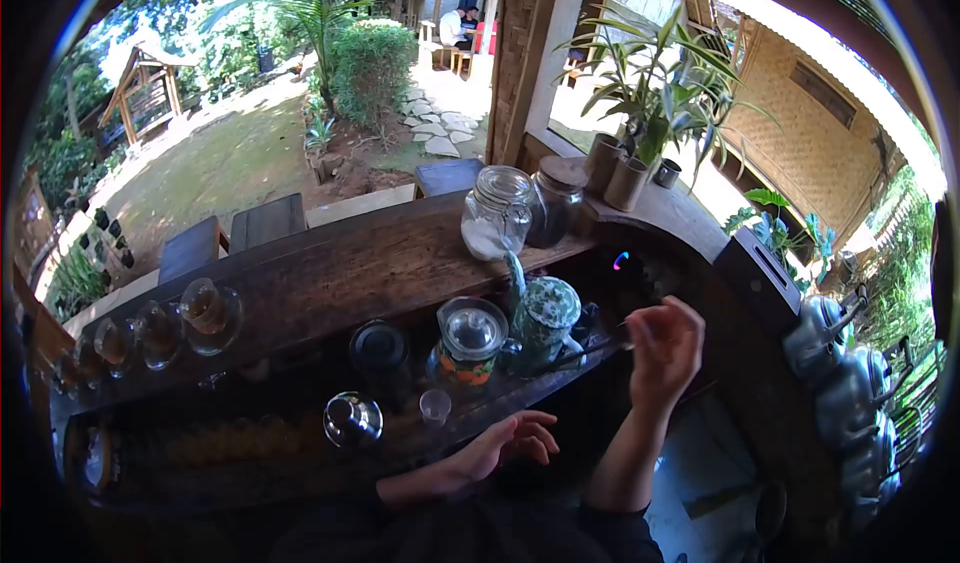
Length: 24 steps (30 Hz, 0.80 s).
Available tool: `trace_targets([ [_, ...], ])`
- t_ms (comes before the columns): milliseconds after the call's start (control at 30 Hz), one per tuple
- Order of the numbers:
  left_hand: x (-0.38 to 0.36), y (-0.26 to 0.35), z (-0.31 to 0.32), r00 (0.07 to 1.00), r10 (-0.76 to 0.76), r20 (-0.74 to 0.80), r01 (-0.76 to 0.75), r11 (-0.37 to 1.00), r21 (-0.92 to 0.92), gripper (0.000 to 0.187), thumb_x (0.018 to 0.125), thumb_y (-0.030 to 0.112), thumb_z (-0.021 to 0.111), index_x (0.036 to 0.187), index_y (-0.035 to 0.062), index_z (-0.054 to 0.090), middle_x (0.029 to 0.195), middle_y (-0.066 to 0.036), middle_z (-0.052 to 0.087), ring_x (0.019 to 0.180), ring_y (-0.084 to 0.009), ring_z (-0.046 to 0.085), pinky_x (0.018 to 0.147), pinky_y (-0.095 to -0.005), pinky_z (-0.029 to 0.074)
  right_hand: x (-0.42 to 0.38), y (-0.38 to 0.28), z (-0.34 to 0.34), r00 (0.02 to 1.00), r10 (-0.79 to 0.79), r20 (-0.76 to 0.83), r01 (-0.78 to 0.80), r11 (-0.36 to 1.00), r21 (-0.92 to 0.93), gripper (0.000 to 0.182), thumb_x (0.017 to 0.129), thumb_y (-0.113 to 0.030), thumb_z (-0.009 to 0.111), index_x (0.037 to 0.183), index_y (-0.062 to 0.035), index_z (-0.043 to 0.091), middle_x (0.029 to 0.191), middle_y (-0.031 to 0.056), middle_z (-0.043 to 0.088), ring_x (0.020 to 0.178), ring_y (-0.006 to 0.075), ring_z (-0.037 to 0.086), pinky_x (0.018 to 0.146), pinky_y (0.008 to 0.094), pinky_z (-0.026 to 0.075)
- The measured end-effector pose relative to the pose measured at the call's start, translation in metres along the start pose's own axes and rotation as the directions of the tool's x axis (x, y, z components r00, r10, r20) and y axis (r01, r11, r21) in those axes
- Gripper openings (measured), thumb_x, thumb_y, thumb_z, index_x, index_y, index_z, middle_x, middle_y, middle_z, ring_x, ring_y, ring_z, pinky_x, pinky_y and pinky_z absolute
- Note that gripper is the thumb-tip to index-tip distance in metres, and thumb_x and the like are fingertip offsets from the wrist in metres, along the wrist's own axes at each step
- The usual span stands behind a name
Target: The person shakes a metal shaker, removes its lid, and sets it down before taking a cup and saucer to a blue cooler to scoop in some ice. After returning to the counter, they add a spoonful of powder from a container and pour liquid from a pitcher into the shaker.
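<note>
My right hand (665,348) is raised right of the green-and-white speckled teapot (550,308), its fingers pinched at the end of a thin dark item (590,351) too unclear to name. Lower down, my left hand (512,441) has its fingers curved and apart, holding nothing. Beside the teapot stands a glass pitcher with an orange-and-green band (466,365). A small clear cup (435,406) and a shiny round metal container (353,421) are left of my left hand.
A lidded glass jar of white grains (485,238) and a darker jar (555,208) stand on the wooden counter (345,263). Several glasses (157,333) line its left end. Metal kettles (850,393) hang at right. Two people (458,28) sit far off outside.
</note>
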<state>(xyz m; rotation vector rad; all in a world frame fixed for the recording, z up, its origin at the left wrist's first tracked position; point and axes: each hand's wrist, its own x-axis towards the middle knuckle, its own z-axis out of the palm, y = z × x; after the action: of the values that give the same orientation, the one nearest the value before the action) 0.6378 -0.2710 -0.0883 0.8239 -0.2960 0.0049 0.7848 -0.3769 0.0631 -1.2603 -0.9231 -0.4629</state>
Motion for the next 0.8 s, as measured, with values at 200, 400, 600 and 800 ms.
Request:
trace_targets([
  [200,-0.004,-0.015,0.055,0.999,0.022,-0.028,-0.015,0.971,0.238,0.037,0.097,0.026,0.044,0.125,0.0019,0.042,0.088,-0.011,0.06,0.07,-0.0129,0.058,0.063,-0.0244,0.046,-0.078,-0.034,-0.059,0.937,0.34,0.084,-0.342,0.94,0.012,0.023,0.078,0.007,0.066,0.095,0.0002,0.053,0.087,0.0075,0.061,0.082,0.0118,0.061,0.076,0.0232,0.049],
  [400,-0.023,-0.066,0.114,0.963,0.151,-0.221,-0.08,0.951,0.3,0.027,0.098,0.014,0.041,0.119,-0.0003,0.047,0.076,-0.005,0.058,0.058,-0.0057,0.049,0.053,-0.0196,0.041,-0.109,-0.066,-0.1,0.951,0.28,0.135,-0.297,0.945,0.134,0.034,0.076,0.009,0.067,0.107,0.0022,0.054,0.101,0.0082,0.054,0.095,0.0133,0.056,0.083,0.0269,0.048],
  [600,-0.066,-0.068,0.136,0.902,0.251,-0.35,-0.063,0.88,0.47,0.026,0.098,0.014,0.04,0.119,0.0,0.046,0.077,-0.006,0.058,0.058,-0.006,0.05,0.054,-0.0192,0.042,-0.154,-0.063,-0.09,0.73,0.455,0.51,-0.597,0.787,0.152,0.026,0.087,-0.005,0.06,0.111,0.0034,0.057,0.1,0.0099,0.063,0.092,0.0146,0.06,0.082,0.0274,0.047],
  [800,-0.145,-0.041,0.132,0.78,0.456,-0.429,-0.123,0.784,0.609,0.025,0.099,0.015,0.038,0.119,0.0013,0.043,0.08,-0.007,0.059,0.061,-0.0074,0.054,0.055,-0.0205,0.043,-0.171,-0.102,-0.016,0.468,0.202,0.86,-0.51,0.857,0.076,0.016,0.09,-0.006,0.055,0.1,0.0049,0.062,0.092,0.0099,0.066,0.083,0.0103,0.06,0.07,0.0244,0.048],
])
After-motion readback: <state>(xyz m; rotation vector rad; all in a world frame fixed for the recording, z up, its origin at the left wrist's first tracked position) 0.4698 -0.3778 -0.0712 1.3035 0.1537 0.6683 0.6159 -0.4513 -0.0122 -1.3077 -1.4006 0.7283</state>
